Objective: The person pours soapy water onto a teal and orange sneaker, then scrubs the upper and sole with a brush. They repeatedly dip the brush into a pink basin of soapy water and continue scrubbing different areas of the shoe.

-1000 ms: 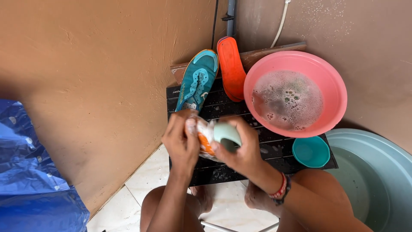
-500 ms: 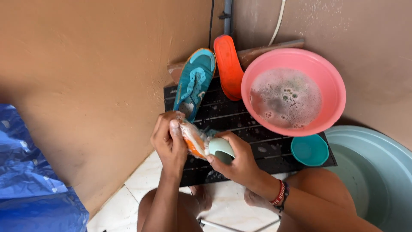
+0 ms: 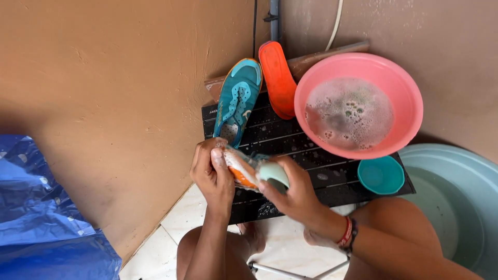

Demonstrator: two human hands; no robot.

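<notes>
— What are the hands doing?

— The left hand [image 3: 211, 173] is clamped around a soapy orange insole [image 3: 239, 168], steadying it over the black slatted table [image 3: 332, 179]. The right hand [image 3: 291, 193] grips a pale green brush [image 3: 274, 172] pressed against the insole, so one holds while the other scrubs.

— And the rest?

— A teal shoe [image 3: 237, 101] and an orange insole [image 3: 277, 78] lean on the brown wall [image 3: 119, 93], likely to drain. The pink basin [image 3: 404, 88] of sudsy water sits near, a small teal cup [image 3: 381, 175] beside it. White floor tiles [image 3: 171, 238] below, blue tarp [image 3: 36, 218] left.
</notes>
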